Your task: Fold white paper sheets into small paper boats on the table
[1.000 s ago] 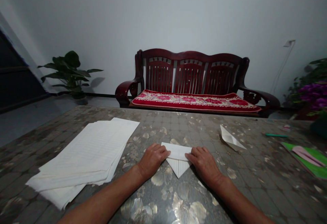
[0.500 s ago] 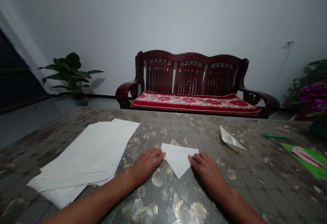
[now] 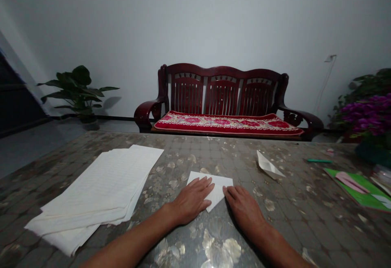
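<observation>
A folded sheet of white paper lies on the table in front of me, its straight edge away from me and a point toward me. My left hand rests flat across its left half, fingers spread, hiding that part. At the paper's right edge, my right hand touches the corner with thumb and fingertips close together; whether it pinches the paper is hard to see. A folded paper boat sits beyond my right hand, to the right.
A stack of white paper sheets lies on the left of the patterned table. To the right are a green pen, a green booklet with a pink strip, and purple flowers. A wooden bench stands behind.
My left hand has moved right from the paper's left corner and now lies flat over it. My right hand stays at the right corner. The view has turned slightly right.
</observation>
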`<action>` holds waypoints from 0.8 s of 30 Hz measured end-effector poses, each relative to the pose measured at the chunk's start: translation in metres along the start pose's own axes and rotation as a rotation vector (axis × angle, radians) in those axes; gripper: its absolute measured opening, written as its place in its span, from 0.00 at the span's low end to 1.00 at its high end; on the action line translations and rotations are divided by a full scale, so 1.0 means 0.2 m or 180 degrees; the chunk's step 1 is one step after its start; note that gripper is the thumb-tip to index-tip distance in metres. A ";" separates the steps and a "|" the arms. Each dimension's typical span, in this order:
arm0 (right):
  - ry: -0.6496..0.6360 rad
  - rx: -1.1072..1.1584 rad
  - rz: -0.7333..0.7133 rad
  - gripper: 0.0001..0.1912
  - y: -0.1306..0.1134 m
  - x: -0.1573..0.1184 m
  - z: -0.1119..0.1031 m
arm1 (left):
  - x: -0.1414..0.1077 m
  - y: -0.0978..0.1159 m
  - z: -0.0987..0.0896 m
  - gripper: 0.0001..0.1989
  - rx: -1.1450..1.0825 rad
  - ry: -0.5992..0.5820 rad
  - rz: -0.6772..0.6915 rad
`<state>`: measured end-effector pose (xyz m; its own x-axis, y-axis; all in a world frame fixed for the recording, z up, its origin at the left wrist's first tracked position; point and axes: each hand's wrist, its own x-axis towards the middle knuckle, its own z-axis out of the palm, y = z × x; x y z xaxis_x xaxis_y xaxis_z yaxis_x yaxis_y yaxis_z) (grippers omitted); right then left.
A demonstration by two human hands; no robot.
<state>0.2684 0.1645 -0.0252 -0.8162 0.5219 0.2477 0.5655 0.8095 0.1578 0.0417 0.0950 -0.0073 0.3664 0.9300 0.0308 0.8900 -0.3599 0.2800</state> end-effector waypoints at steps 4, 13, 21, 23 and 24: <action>-0.0037 0.0321 0.0307 0.23 0.06 -0.06 -0.05 | -0.04 -0.04 0.00 0.32 -0.0104 -0.0234 -0.0034; 0.0097 0.2159 0.0694 0.32 -0.24 0.17 -0.02 | -0.03 -0.04 0.05 0.34 -0.0199 0.0093 -0.0022; -0.0652 0.1793 0.0649 0.37 -0.25 0.19 -0.02 | -0.03 -0.06 0.04 0.33 -0.0160 0.0131 0.0154; -0.0737 0.1596 0.0593 0.37 -0.20 0.16 -0.03 | -0.04 -0.06 0.03 0.32 -0.0101 0.0042 0.0147; -0.0763 0.1510 0.0551 0.36 -0.18 0.15 -0.04 | -0.04 -0.06 0.03 0.32 -0.0075 -0.0009 0.0137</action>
<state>0.2254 0.1488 -0.0164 -0.7516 0.6596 -0.0012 0.6236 0.7100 -0.3271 0.0290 0.0911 -0.0165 0.4050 0.9134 0.0405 0.8668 -0.3976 0.3009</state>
